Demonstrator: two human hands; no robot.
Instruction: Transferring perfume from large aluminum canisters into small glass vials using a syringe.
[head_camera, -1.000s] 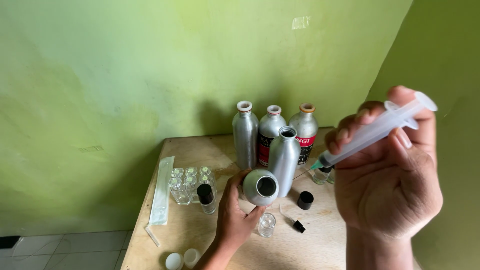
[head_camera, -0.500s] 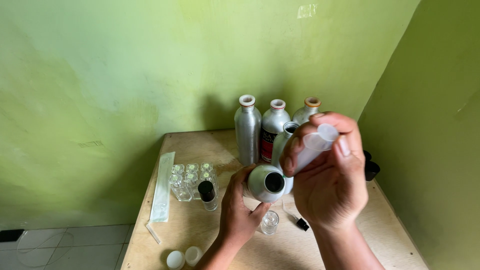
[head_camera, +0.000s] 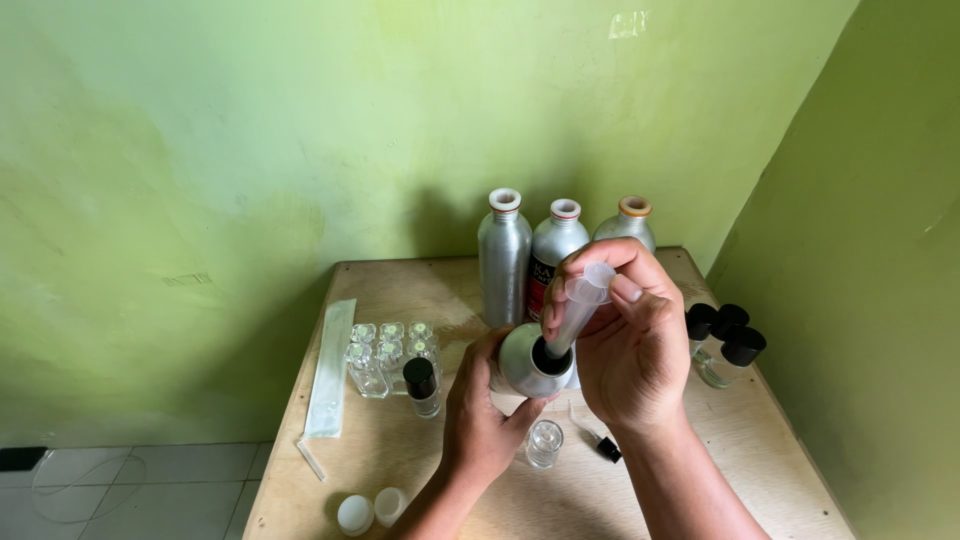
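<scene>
The green wall (head_camera: 250, 150) backs a wooden table (head_camera: 700, 460) set in the corner. Three metal bottles (head_camera: 503, 255) stand upright at the rear, small glass vials (head_camera: 385, 345) to the left. The left hand (head_camera: 480, 420) grips a tilted metal bottle (head_camera: 520, 362) just above the table — mouth facing up. The right hand (head_camera: 625, 350) is closed around a syringe (head_camera: 578, 315), tip inside that mouth. Best to keep the bottle steady and the syringe aligned with the opening — a slow pull avoids spills onto the small open vial (head_camera: 544, 443) below.

Three capped aluminium bottles (head_camera: 563, 255), empty glass vials (head_camera: 388, 345), wooden table (head_camera: 400, 470).
</scene>
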